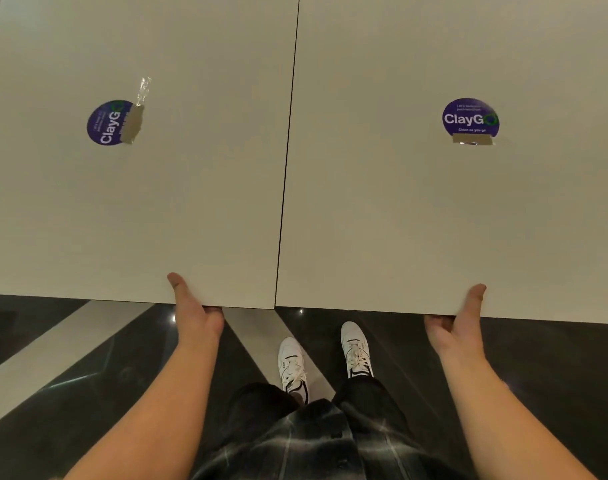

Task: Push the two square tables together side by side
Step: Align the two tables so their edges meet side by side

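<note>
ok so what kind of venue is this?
Probably a food court or canteen. Two plain white square tables each carry a round "ClayGo" sticker, one reading "Clean as you go", and the floor is polished dark tile. Hedged: no food or seating in view.
</note>
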A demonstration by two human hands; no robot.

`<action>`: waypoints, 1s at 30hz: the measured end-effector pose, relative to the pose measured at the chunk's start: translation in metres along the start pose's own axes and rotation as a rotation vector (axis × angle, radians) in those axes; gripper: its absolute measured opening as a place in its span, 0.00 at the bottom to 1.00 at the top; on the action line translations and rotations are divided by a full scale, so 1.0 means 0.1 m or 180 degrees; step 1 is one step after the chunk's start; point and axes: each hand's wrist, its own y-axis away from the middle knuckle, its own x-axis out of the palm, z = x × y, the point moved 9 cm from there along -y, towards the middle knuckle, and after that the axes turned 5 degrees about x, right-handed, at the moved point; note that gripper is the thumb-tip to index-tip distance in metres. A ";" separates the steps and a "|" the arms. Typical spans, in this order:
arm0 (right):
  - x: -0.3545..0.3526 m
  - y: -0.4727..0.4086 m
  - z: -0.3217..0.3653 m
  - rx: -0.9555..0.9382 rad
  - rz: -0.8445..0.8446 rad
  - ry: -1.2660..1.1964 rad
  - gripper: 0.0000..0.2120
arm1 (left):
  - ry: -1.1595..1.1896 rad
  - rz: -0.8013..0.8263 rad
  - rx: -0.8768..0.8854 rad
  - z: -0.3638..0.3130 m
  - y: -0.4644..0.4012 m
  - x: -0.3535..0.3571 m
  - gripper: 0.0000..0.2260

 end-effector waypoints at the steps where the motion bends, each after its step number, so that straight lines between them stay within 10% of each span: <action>1: 0.00 0.00 -0.01 0.0010 0.0001 0.0007 0.31 | 0.0006 -0.0004 0.0011 0.00 0.00 0.01 0.19; 23: -0.35 0.03 0.47 -0.0330 -0.0071 0.0494 0.33 | -0.0072 0.0117 -0.0050 -0.42 -0.21 -0.23 0.23; 30: -0.03 -0.08 0.85 -0.0460 -0.0168 0.0528 0.25 | -0.0309 0.0173 0.0108 -0.63 -0.32 -0.23 0.09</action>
